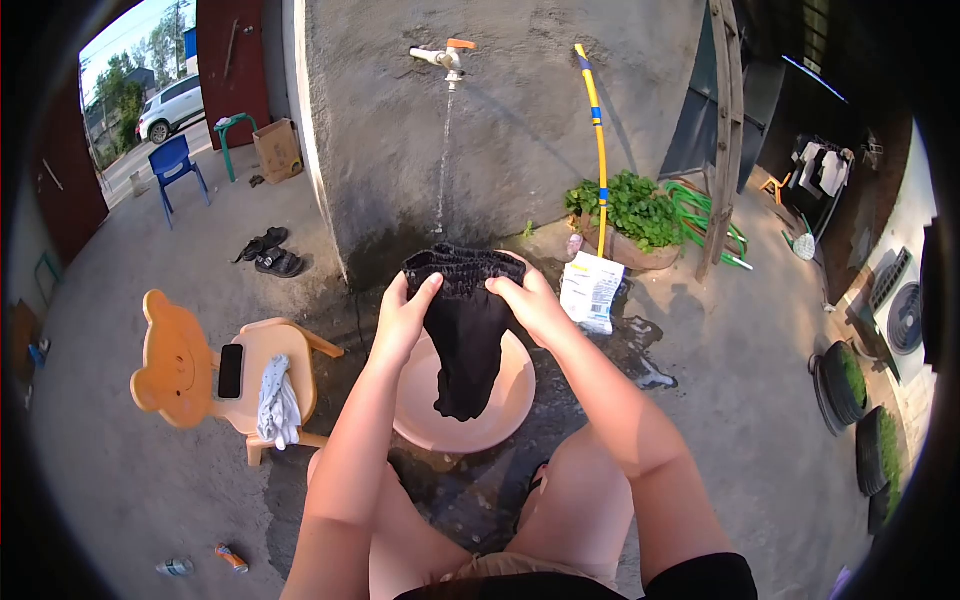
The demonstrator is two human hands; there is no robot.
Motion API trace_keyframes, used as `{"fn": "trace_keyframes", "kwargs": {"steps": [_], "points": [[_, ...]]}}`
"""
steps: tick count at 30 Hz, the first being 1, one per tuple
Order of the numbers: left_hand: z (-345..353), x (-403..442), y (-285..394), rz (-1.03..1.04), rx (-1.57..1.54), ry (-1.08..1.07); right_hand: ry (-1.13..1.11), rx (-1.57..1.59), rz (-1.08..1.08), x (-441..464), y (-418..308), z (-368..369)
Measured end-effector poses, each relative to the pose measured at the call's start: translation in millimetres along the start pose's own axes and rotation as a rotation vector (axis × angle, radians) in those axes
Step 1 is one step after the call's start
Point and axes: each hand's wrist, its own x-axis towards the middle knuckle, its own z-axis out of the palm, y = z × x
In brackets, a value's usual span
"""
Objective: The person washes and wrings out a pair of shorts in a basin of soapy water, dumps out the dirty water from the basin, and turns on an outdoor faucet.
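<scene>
A black elastic-waist garment (pixel 468 340) hangs from both hands over a pale pink basin (pixel 520 385). My left hand (pixel 407 312) grips one side of its gathered waistband, thumb on the near face. At the other side, my right hand (pixel 532 303) pinches the band the same way. The cloth's lower end dangles within the basin's outline; whether it touches the bottom I cannot tell. Behind the garment, a thin stream of water (pixel 443 160) falls from a wall tap (pixel 452 62) with an orange handle.
To the left stands an orange bear-backed chair (pixel 170 365) with a phone (pixel 230 371) and a light cloth (pixel 278 400) on its seat. A white printed packet (pixel 592 292) sits right of the basin, near a yellow hose (pixel 600 150) and a potted plant (pixel 635 210). Sandals (pixel 275 260) lie near the wall corner.
</scene>
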Motion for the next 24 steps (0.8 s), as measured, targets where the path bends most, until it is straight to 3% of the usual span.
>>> {"fn": "trace_keyframes", "kwargs": {"steps": [2, 3, 5, 9, 14, 17, 19, 21, 24], "points": [[0.3, 4.6, 4.3, 0.071, 0.077, 0.03, -0.039, 0.0, -0.01, -5.1, -6.6, -10.5], [-2.5, 6.9, 8.1, 0.154, 0.387, 0.062, -0.08, 0.007, -0.002, -7.8, -10.4, -17.2], [13.8, -0.9, 34.1, 0.358, 0.498, 0.104, -0.113, 0.07, 0.049, -12.9, -14.1, -22.8], [23.6, 0.4, 40.4, 0.32, 0.392, 0.069, -0.162, 0.229, 0.194, -28.4, -2.2, -27.8], [21.8, 7.6, 43.2, 0.274, 0.272, -0.026, -0.248, 0.722, 0.2, -19.5, 25.9, -30.3], [20.6, 10.6, 37.0, 0.256, 0.221, -0.091, -0.191, 0.333, 0.326, -17.1, 22.1, -30.6], [16.7, 13.9, 30.9, 0.278, 0.23, -0.113, -0.215, 0.114, 0.169, -13.3, 39.7, -33.0], [14.6, 10.6, 29.1, 0.274, 0.153, -0.046, -0.282, -0.149, 0.008, -8.9, 60.2, -42.8], [-7.0, 16.4, 18.3, 0.317, 0.144, 0.109, -0.069, -0.301, 0.134, -19.7, 33.7, -56.8]]}}
